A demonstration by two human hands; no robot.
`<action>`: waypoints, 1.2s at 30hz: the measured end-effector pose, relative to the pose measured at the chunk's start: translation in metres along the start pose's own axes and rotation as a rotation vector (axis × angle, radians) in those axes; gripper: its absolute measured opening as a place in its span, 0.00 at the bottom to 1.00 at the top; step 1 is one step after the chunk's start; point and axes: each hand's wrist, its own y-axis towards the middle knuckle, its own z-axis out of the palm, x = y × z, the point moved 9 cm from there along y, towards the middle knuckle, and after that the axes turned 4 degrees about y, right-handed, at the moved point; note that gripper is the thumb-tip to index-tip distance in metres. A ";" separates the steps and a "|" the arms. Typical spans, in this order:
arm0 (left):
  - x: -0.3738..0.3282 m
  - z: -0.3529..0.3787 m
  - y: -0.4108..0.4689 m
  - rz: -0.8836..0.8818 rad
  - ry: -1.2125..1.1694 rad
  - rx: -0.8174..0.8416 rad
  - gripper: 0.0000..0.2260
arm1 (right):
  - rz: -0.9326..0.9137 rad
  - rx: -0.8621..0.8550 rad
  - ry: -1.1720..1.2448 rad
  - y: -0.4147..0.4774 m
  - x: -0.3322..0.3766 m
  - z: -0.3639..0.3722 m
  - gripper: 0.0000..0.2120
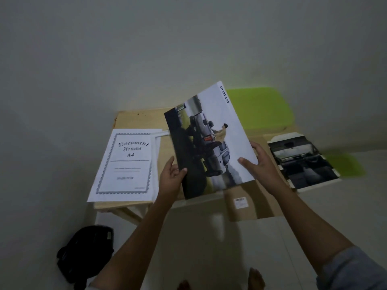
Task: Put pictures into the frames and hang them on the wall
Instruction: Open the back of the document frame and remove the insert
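Observation:
A printed picture [211, 141] of a pickup truck, marked SMART CAB, is lifted and tilted above a low wooden table [142, 120]. My left hand [172, 176] pinches its lower left edge. My right hand [258, 164] grips its right edge, thumb on the front. A white document frame [125, 164] with an "A4" insert sheet lies flat on the table's left side. A second picture [301, 160], showing a car interior, lies on the right.
A brown cardboard sheet [249, 201] with a small label lies under the pictures at the table's front right. A green patch [259, 107] covers the wall's foot behind. A black bag [85, 254] sits on the tiled floor at lower left. My bare feet [254, 278] show at the bottom edge.

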 end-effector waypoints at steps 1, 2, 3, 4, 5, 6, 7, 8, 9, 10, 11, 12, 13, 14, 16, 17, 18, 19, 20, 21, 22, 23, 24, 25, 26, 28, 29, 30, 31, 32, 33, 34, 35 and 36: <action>-0.006 0.017 0.000 0.013 -0.004 0.010 0.27 | 0.008 -0.008 -0.008 0.000 -0.002 -0.019 0.22; -0.014 0.034 -0.004 0.020 -0.011 0.019 0.26 | 0.018 -0.016 -0.022 -0.001 -0.005 -0.037 0.22; -0.018 0.054 -0.006 0.029 -0.004 0.035 0.26 | 0.025 -0.025 -0.050 0.000 -0.009 -0.058 0.24; -0.023 0.073 -0.010 0.031 -0.006 0.056 0.26 | 0.028 -0.033 -0.086 0.001 -0.014 -0.078 0.25; -0.023 0.091 -0.011 0.041 0.016 0.083 0.27 | 0.035 -0.041 -0.128 0.002 -0.019 -0.095 0.25; -0.025 0.113 -0.013 0.049 0.031 0.113 0.27 | 0.047 -0.058 -0.168 0.003 -0.025 -0.117 0.26; -0.023 0.134 -0.014 0.056 0.060 0.142 0.27 | 0.063 -0.076 -0.201 0.004 -0.031 -0.137 0.27; -0.022 0.155 -0.016 0.059 0.072 0.163 0.26 | 0.084 -0.091 -0.228 0.004 -0.039 -0.157 0.27; -0.019 0.175 -0.018 0.057 0.096 0.186 0.26 | 0.096 -0.098 -0.258 0.004 -0.046 -0.173 0.28; -0.016 0.190 -0.021 0.063 0.118 0.200 0.26 | 0.110 -0.099 -0.291 0.003 -0.054 -0.186 0.28; -0.012 0.208 -0.024 0.062 0.154 0.215 0.26 | 0.129 -0.100 -0.331 0.001 -0.064 -0.201 0.28; -0.008 0.225 -0.028 0.061 0.161 0.236 0.27 | 0.148 -0.102 -0.370 0.000 -0.073 -0.214 0.28; 0.000 0.241 -0.032 0.034 0.146 0.262 0.28 | 0.170 -0.105 -0.401 -0.002 -0.084 -0.226 0.28; 0.009 0.255 -0.033 0.006 0.098 0.283 0.29 | 0.193 -0.110 -0.415 -0.005 -0.095 -0.237 0.28; 0.032 0.278 -0.033 -0.039 0.062 0.302 0.31 | 0.241 -0.126 -0.425 -0.008 -0.113 -0.254 0.28; 0.042 0.288 -0.031 -0.059 0.072 0.297 0.31 | 0.262 -0.136 -0.435 -0.010 -0.121 -0.262 0.27; 0.044 0.297 -0.032 -0.080 0.061 0.296 0.30 | 0.279 -0.143 -0.448 -0.010 -0.128 -0.270 0.27; 0.036 0.305 -0.037 -0.104 0.061 0.293 0.28 | 0.293 -0.147 -0.464 -0.010 -0.136 -0.277 0.28; 0.033 0.313 -0.039 -0.124 0.058 0.290 0.26 | 0.304 -0.154 -0.480 -0.009 -0.142 -0.283 0.28; 0.032 0.320 -0.041 -0.144 0.082 0.286 0.25 | 0.319 -0.161 -0.497 -0.009 -0.148 -0.289 0.28; 0.031 0.327 -0.040 -0.151 0.113 0.275 0.24 | 0.331 -0.169 -0.512 -0.008 -0.153 -0.294 0.28; 0.029 0.332 -0.040 -0.143 0.159 0.264 0.24 | 0.345 -0.176 -0.522 -0.007 -0.157 -0.298 0.28; 0.028 0.337 -0.038 -0.122 0.197 0.255 0.24 | 0.358 -0.183 -0.528 -0.007 -0.160 -0.302 0.28; 0.026 0.339 -0.037 -0.102 0.237 0.242 0.24 | 0.370 -0.191 -0.530 -0.006 -0.163 -0.304 0.28; 0.026 0.342 -0.035 -0.089 0.265 0.231 0.24 | 0.380 -0.201 -0.531 -0.005 -0.165 -0.308 0.27; 0.025 0.349 -0.033 -0.096 0.277 0.220 0.24 | 0.390 -0.219 -0.525 -0.002 -0.169 -0.314 0.26; 0.024 0.353 -0.031 -0.090 0.287 0.222 0.24 | 0.394 -0.224 -0.521 0.001 -0.170 -0.316 0.26; 0.022 0.356 -0.029 -0.066 0.313 0.223 0.25 | 0.397 -0.226 -0.520 0.003 -0.171 -0.317 0.25; 0.019 0.358 -0.026 -0.027 0.362 0.219 0.26 | 0.403 -0.228 -0.525 0.006 -0.171 -0.319 0.25; 0.016 0.361 -0.022 0.028 0.426 0.211 0.26 | 0.412 -0.243 -0.542 0.008 -0.172 -0.321 0.24; 0.011 0.362 -0.019 0.079 0.505 0.204 0.26 | 0.418 -0.269 -0.573 0.009 -0.171 -0.324 0.24; 0.008 0.364 -0.016 0.117 0.581 0.198 0.26 | 0.410 -0.297 -0.609 0.011 -0.168 -0.326 0.23; 0.002 0.365 -0.014 0.159 0.659 0.196 0.26 | 0.381 -0.312 -0.640 0.014 -0.164 -0.325 0.22; -0.002 0.368 -0.011 0.212 0.748 0.197 0.27 | 0.337 -0.302 -0.657 0.018 -0.160 -0.321 0.22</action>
